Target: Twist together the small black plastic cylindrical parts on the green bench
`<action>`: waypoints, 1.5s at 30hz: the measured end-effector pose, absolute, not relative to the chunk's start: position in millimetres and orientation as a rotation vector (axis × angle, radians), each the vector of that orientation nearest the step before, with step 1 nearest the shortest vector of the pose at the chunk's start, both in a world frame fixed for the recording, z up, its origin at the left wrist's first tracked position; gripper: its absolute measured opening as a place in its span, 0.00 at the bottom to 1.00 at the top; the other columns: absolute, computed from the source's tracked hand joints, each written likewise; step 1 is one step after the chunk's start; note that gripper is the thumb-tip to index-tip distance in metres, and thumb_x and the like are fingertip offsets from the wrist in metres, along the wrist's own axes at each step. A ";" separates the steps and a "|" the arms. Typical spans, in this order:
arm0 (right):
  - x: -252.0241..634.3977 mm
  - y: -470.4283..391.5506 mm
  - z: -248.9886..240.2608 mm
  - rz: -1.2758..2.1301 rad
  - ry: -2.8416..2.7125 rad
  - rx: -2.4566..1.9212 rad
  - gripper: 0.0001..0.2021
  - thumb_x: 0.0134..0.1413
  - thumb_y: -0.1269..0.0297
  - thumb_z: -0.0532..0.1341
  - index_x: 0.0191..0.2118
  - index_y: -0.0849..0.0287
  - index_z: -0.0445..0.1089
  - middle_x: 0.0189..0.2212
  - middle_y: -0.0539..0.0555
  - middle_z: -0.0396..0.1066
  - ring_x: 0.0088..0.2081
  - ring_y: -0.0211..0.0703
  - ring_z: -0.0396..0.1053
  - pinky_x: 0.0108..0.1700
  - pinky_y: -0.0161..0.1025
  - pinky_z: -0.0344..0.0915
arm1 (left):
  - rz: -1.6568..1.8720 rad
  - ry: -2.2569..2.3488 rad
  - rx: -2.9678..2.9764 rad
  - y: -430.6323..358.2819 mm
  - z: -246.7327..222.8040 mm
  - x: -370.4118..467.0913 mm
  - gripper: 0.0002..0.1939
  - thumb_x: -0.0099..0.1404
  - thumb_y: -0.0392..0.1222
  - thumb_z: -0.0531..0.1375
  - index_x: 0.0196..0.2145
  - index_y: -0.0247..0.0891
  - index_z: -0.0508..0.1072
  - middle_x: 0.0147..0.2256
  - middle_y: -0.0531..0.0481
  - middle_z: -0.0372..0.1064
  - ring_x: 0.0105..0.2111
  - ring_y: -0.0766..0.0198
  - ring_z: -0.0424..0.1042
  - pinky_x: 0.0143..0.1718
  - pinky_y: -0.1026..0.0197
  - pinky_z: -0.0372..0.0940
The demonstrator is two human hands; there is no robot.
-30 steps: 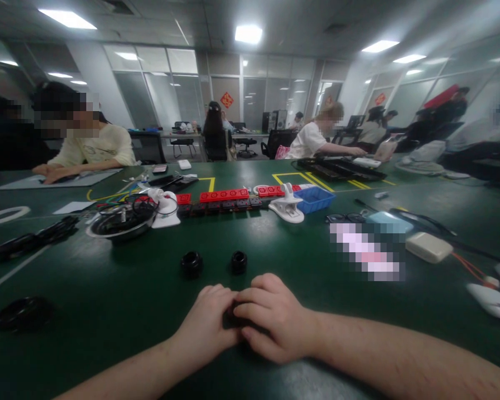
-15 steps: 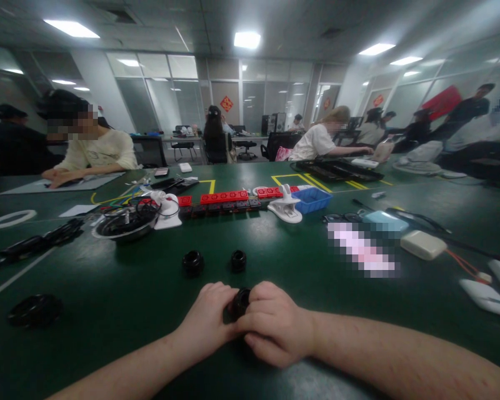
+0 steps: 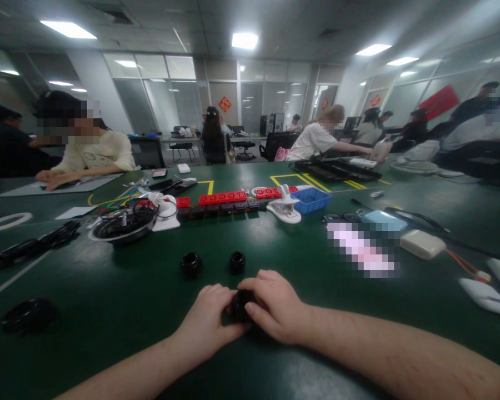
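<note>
The left hand (image 3: 210,312) and right hand (image 3: 278,308) pinch a black ring (image 3: 241,306) between them, over the green table (image 3: 162,278); it looks slick; a loosened finger could send it into the smaller ring (image 3: 237,263) beyond.

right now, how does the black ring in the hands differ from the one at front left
The held ring sits between the left hand and right hand; the loose ring lies on the table, untouched. The hands partly hide the held ring; the loose ring is uncovered. Both are black.

Four black rings (image 3: 190,265), one blue bin (image 3: 316,204), one metal bowl (image 3: 123,239)
</note>
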State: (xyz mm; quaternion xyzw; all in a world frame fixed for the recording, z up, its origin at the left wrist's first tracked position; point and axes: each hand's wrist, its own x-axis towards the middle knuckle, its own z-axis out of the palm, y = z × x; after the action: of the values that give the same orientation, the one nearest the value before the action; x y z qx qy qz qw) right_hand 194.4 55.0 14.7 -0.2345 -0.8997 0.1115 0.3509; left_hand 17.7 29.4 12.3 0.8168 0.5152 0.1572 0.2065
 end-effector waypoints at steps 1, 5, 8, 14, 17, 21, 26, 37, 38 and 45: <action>194.4 55.2 14.3 0.294 -2.329 -0.632 0.15 0.55 0.60 0.47 0.41 0.64 0.63 0.24 0.53 0.63 0.28 0.42 0.58 0.31 0.39 0.56 | 0.444 1.429 2.277 29.4 11.8 17.5 0.10 0.55 0.48 0.59 0.27 0.38 0.67 0.27 0.54 0.64 0.30 0.62 0.62 0.33 0.60 0.54; 193.9 55.7 13.0 0.316 -2.330 -0.654 0.16 0.56 0.60 0.47 0.42 0.64 0.63 0.28 0.55 0.65 0.30 0.43 0.58 0.33 0.41 0.57 | 0.442 1.422 2.295 29.4 11.0 17.1 0.12 0.55 0.49 0.59 0.27 0.37 0.67 0.27 0.53 0.65 0.30 0.62 0.62 0.33 0.59 0.54; 194.0 56.1 12.9 0.330 -2.325 -0.644 0.15 0.56 0.61 0.47 0.43 0.65 0.63 0.29 0.56 0.66 0.32 0.43 0.58 0.35 0.42 0.57 | 0.427 1.418 2.300 28.7 11.8 17.1 0.12 0.55 0.49 0.59 0.28 0.37 0.68 0.28 0.52 0.66 0.30 0.61 0.63 0.34 0.59 0.54; 194.7 55.1 13.7 0.361 -2.321 -0.667 0.15 0.56 0.62 0.48 0.43 0.65 0.63 0.32 0.57 0.67 0.34 0.44 0.58 0.36 0.43 0.57 | 0.430 1.412 2.329 27.5 12.2 16.8 0.12 0.53 0.50 0.60 0.28 0.38 0.68 0.29 0.52 0.66 0.31 0.60 0.63 0.35 0.58 0.54; 194.2 54.1 14.7 0.354 -2.310 -0.684 0.15 0.56 0.62 0.48 0.42 0.65 0.63 0.31 0.56 0.66 0.33 0.44 0.58 0.35 0.43 0.56 | 0.441 1.413 2.339 28.1 10.7 16.6 0.12 0.53 0.49 0.60 0.27 0.37 0.68 0.28 0.53 0.66 0.31 0.60 0.63 0.35 0.58 0.54; 193.1 52.8 17.4 0.352 -2.301 -0.701 0.13 0.56 0.62 0.47 0.38 0.64 0.64 0.29 0.55 0.65 0.32 0.43 0.58 0.35 0.42 0.56 | 0.460 1.416 2.336 29.1 8.6 16.4 0.11 0.53 0.49 0.61 0.28 0.38 0.68 0.28 0.53 0.65 0.31 0.61 0.62 0.36 0.58 0.54; 192.3 50.7 19.3 0.354 -2.309 -0.700 0.11 0.56 0.62 0.47 0.36 0.62 0.63 0.30 0.55 0.66 0.33 0.43 0.57 0.37 0.43 0.55 | 0.440 1.416 2.320 28.4 9.7 17.1 0.12 0.53 0.49 0.61 0.27 0.38 0.68 0.27 0.54 0.65 0.30 0.61 0.62 0.36 0.58 0.53; 191.3 48.3 20.8 0.379 -2.361 -0.650 0.11 0.54 0.62 0.49 0.37 0.62 0.63 0.32 0.55 0.67 0.35 0.44 0.57 0.39 0.44 0.54 | 0.447 1.439 2.295 28.1 9.1 17.0 0.11 0.52 0.48 0.60 0.25 0.37 0.65 0.26 0.54 0.63 0.30 0.62 0.61 0.35 0.58 0.53; 191.2 48.0 21.1 0.381 -2.370 -0.657 0.11 0.54 0.62 0.50 0.37 0.62 0.64 0.32 0.55 0.67 0.35 0.44 0.57 0.39 0.44 0.54 | 0.449 1.438 2.296 28.0 8.9 17.0 0.11 0.52 0.47 0.60 0.24 0.37 0.65 0.26 0.54 0.62 0.29 0.62 0.61 0.35 0.58 0.53; 190.9 48.3 21.5 0.384 -2.412 -0.605 0.10 0.52 0.67 0.50 0.39 0.62 0.64 0.34 0.55 0.68 0.37 0.45 0.58 0.41 0.45 0.55 | 0.432 1.462 2.294 28.7 10.0 17.6 0.09 0.51 0.44 0.60 0.26 0.37 0.66 0.27 0.54 0.63 0.30 0.61 0.61 0.36 0.58 0.53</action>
State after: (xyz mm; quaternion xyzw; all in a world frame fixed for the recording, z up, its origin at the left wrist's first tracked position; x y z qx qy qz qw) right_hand 190.9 48.3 21.5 -0.2289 -0.9121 0.1452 0.3074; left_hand 17.6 28.7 10.0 0.8173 0.5209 0.1538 0.1924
